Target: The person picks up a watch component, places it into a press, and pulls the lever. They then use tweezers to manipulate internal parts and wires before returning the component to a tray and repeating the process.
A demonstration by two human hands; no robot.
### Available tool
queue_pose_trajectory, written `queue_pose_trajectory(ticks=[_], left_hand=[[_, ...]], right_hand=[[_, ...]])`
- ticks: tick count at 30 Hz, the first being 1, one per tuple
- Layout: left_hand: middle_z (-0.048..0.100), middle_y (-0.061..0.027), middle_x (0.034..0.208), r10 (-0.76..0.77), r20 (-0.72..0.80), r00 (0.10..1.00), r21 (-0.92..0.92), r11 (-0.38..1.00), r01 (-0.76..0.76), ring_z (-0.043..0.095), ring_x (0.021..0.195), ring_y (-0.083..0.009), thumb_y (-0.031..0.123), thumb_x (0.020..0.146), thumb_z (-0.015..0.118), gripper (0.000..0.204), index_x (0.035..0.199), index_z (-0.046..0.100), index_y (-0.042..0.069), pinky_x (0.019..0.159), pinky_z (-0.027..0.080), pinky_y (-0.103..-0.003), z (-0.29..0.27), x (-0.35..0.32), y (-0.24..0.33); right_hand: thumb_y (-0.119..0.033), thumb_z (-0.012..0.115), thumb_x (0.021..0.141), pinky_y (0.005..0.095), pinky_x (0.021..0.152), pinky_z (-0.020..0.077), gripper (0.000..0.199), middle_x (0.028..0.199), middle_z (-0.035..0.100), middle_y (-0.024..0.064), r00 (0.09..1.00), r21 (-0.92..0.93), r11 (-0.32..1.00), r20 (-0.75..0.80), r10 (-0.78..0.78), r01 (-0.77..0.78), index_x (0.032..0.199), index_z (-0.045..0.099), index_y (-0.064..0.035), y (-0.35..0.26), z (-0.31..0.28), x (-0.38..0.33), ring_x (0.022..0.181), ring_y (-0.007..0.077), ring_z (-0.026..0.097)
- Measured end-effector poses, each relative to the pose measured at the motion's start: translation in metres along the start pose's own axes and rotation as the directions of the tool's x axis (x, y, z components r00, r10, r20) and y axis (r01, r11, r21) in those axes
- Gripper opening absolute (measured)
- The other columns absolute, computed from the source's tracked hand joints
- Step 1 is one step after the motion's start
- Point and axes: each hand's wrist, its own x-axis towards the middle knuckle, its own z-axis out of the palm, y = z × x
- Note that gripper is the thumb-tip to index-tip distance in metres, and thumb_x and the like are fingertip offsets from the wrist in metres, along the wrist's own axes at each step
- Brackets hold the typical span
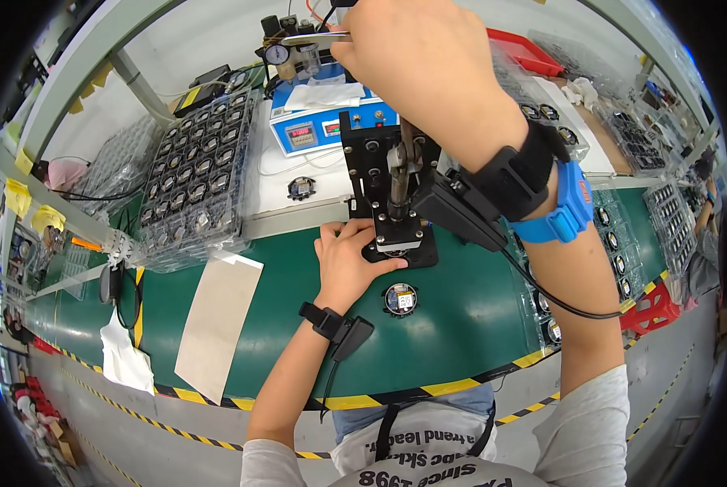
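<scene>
A black hand press (392, 191) with a metal plunger stands in front of me, its head lowered onto the base (423, 253). My left hand (349, 264) grips the base at its front left, fingers bent along the side and thumb stretched across the front. Part of a round piece shows under the press head; the rest is hidden. High up, my right hand (416, 40) is closed, with a thin silver pointed tool (315, 38) sticking out to the left. The press lever (410, 134) rises behind that hand, which hides its upper end. Nearby lies a round black electronic module (400, 299).
Stacked clear trays (197, 174) of round modules stand left, with more trays (615, 243) at right. Behind the press are a blue control box (323, 122) and another module (302, 188). A beige board (220, 325) lies on the green mat (298, 243). Striped tape lines the front edge.
</scene>
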Motion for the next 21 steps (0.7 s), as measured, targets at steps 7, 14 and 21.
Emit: queue_pose_trajectory(ticks=[7,14,21], left_hand=[[0.061,-0.0063,0.102,-0.163,-0.125,0.979,-0.112,0.982,0.149,0.044,0.101,-0.0268,0.042,0.054,0.083,0.062,0.099,0.065,0.004,0.087,0.031,-0.038,0.001,0.004,0.028],[0.062,-0.0102,0.087,-0.335,0.004,0.942,-0.146,0.932,0.331,0.053,0.088,-0.0284,0.036,0.057,0.078,0.055,0.096,0.062,0.000,0.080,0.037,-0.038,-0.001,0.010,0.043],[0.062,-0.0085,0.079,-0.162,0.250,0.954,-0.373,0.893,0.250,0.057,0.070,-0.0254,0.025,0.065,0.075,0.046,0.101,0.059,0.000,0.064,0.046,-0.035,-0.040,-0.012,-0.004]], right_hand=[[-0.020,0.057,0.080,0.0373,0.054,0.0499,0.024,0.061,0.062,0.0146,0.995,0.002,0.995,0.022,0.102,-0.102,0.063,0.064,-0.0036,-0.002,0.010,-0.001,0.060,0.0302,0.064],[-0.035,0.061,0.083,0.0387,0.049,0.0500,0.032,0.062,0.062,0.0122,0.990,-0.088,0.993,-0.118,0.072,-0.083,0.068,0.062,-0.0060,-0.003,0.018,-0.008,0.056,0.0299,0.062],[-0.021,0.069,0.080,0.0346,0.046,0.0455,0.020,0.071,0.061,0.0087,0.904,0.220,0.974,-0.424,0.054,0.045,0.072,0.057,-0.0063,-0.022,-0.005,-0.068,0.048,0.0257,0.055]])
